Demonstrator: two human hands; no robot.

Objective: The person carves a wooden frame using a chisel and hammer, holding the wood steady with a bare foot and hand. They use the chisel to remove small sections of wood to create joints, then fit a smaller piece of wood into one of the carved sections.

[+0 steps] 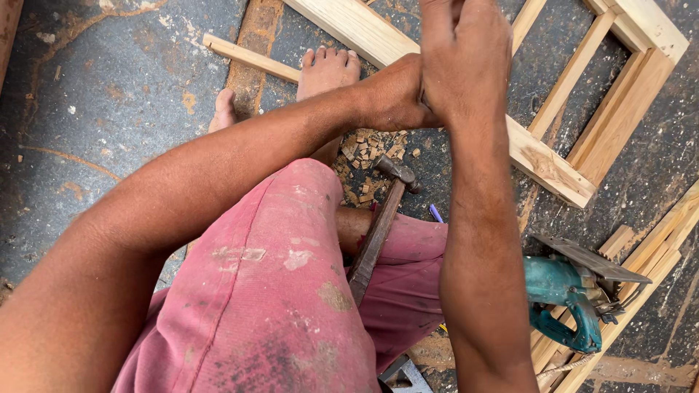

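Overhead, right hand (466, 62) crossed over left hand (397, 94) above wooden frame (553, 164); grips hidden, cannot tell.

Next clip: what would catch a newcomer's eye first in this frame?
The two hands, left hand and right hand, pressed together at top centre above a pale wooden frame on the dusty floor. Below them a hammer rests against the pink shorts, and a teal circular saw lies at lower right.
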